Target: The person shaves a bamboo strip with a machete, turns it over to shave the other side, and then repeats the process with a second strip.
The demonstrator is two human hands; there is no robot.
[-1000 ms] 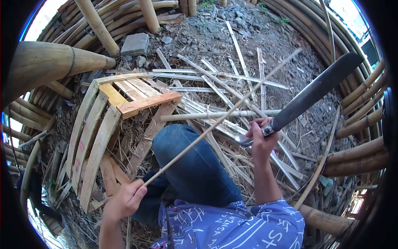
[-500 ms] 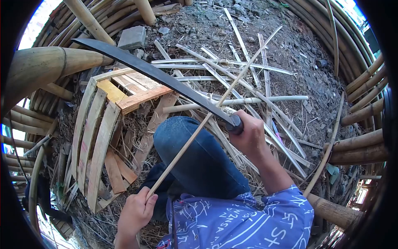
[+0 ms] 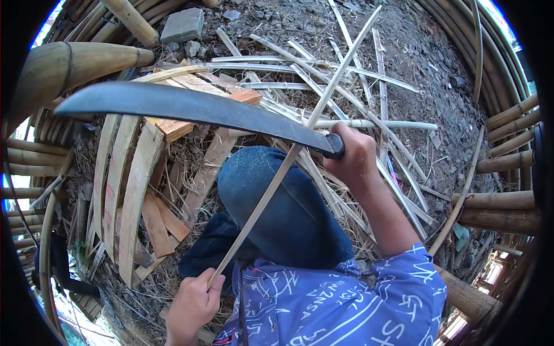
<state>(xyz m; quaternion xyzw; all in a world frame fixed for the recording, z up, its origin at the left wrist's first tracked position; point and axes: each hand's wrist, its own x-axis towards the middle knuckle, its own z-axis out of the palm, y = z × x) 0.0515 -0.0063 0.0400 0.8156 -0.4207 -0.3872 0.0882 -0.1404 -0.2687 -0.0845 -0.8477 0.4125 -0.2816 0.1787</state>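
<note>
My right hand (image 3: 353,154) is wrapped round the dark handle of a long machete (image 3: 190,108), whose blade reaches to the left above a wooden crate (image 3: 138,173). My left hand (image 3: 195,304) grips the lower end of a thin bamboo strip (image 3: 262,202). The strip slants up to the right across my raised knee (image 3: 259,179), and the blade crosses over it near the handle. The strip's upper part lies over a pile of split bamboo strips (image 3: 369,115) on the ground.
A grey block (image 3: 182,25) lies at the upper left. Thick bamboo poles (image 3: 92,60) stick in from the left, and more poles (image 3: 499,200) line the right side. A small black cup-like object (image 3: 457,82) is at the upper right.
The machete's blade has turned so that its broad side shows more, and its tip has moved lower and to the left. My right hand has shifted slightly up. The strip is still in my left hand.
</note>
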